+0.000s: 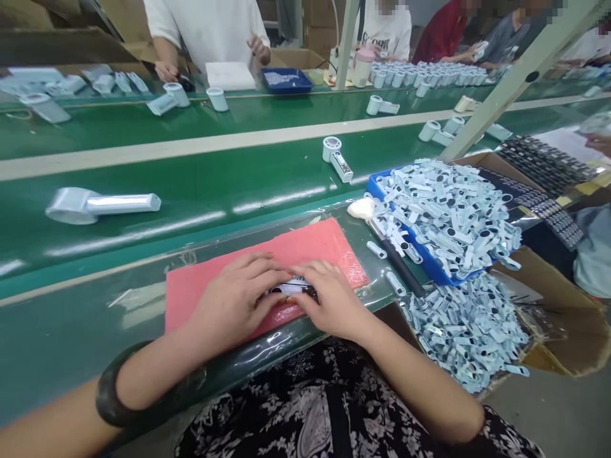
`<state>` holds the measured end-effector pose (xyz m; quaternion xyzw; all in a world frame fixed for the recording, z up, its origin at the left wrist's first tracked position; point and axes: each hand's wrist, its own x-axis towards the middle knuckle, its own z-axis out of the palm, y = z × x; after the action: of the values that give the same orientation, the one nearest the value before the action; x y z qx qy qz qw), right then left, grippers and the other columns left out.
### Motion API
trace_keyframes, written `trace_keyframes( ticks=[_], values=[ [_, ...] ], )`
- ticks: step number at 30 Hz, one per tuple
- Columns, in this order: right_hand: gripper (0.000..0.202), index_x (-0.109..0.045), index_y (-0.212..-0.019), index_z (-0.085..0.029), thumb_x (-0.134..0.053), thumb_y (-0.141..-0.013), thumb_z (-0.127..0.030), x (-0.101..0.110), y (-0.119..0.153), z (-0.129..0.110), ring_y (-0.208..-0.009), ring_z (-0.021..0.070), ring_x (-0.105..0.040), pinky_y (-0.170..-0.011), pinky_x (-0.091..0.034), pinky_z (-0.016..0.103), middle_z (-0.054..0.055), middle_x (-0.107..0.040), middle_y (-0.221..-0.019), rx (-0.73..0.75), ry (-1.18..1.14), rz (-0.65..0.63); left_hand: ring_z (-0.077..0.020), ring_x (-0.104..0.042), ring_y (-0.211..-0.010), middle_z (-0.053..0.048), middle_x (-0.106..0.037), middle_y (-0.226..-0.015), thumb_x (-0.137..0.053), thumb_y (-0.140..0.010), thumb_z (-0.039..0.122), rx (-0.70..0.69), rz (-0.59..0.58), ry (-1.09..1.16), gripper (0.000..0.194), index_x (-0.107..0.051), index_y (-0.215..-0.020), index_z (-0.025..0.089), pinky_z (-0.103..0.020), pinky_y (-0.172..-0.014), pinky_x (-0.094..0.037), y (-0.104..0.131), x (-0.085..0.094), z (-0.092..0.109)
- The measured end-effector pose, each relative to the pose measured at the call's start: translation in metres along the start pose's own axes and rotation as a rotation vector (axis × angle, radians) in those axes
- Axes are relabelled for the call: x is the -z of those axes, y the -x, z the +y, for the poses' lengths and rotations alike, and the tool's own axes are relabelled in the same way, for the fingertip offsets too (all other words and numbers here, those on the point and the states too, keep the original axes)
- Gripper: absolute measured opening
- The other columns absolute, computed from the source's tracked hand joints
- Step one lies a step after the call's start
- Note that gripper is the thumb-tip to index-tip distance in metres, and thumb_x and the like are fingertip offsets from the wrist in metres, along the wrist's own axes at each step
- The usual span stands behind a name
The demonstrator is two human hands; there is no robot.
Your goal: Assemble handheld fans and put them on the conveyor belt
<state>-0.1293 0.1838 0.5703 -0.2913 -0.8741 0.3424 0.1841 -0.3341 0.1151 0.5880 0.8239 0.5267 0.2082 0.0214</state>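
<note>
Both hands meet over a pink foam mat [191, 296] at the bench edge. My left hand [243, 292] is closed on the left side of a small light-coloured plastic housing [289, 287] with dark parts showing inside it. From the other side, my right hand [329, 292] grips the same housing, thumb and fingers pressed on it. Most of the piece is hidden under the fingers, so its full shape cannot be made out. To the right of the mat lies a black-handled brush [398, 261] with a white head.
A blue tray [420, 251] heaped with light-blue plastic covers [453, 210] stands at the right, above a cardboard box [568, 318] of more covers. Ahead, the green conveyor belt [200, 172] carries light-blue handheld units [124, 203]. Several people sit across the line.
</note>
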Motion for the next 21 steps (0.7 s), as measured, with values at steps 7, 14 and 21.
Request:
trace_keyframes(
  ticks=[7,14,21],
  values=[
    [0.025,-0.068,-0.125,-0.019,-0.059,-0.102,-0.019,0.049,0.015,0.03,-0.104,0.0293,-0.053,-0.09,-0.043,0.045,0.011,-0.064,-0.114,-0.215,0.451,0.294,-0.0341,-0.06,-0.107,-0.012,-0.066,-0.117,-0.046,-0.095,0.021,-0.111,-0.11,-0.193,0.026,-0.066,-0.112,0.022,-0.053,-0.091,-0.05,-0.039,0.017,-0.06],
    [0.012,-0.073,-0.099,-0.014,-0.06,-0.1,-0.016,0.072,-0.004,0.058,-0.096,0.0351,-0.053,-0.075,-0.038,0.047,0.015,-0.063,-0.101,-0.424,0.965,0.134,-0.0477,-0.025,-0.149,-0.022,-0.039,-0.155,-0.043,-0.096,0.009,0.19,-0.047,-0.43,0.034,-0.074,-0.11,0.014,-0.069,-0.112,-0.031,-0.186,0.01,-0.152],
    [0.015,-0.066,-0.108,-0.017,-0.055,-0.098,-0.011,0.05,-0.012,0.046,-0.094,0.0266,-0.061,-0.081,-0.044,0.043,0.01,-0.065,-0.105,-0.2,0.402,0.325,-0.042,-0.034,-0.15,-0.021,-0.036,-0.163,-0.059,-0.089,0.01,0.204,-0.1,-0.348,0.065,-0.048,-0.152,0.023,-0.055,-0.113,-0.042,-0.188,-0.015,-0.204]
  ],
)
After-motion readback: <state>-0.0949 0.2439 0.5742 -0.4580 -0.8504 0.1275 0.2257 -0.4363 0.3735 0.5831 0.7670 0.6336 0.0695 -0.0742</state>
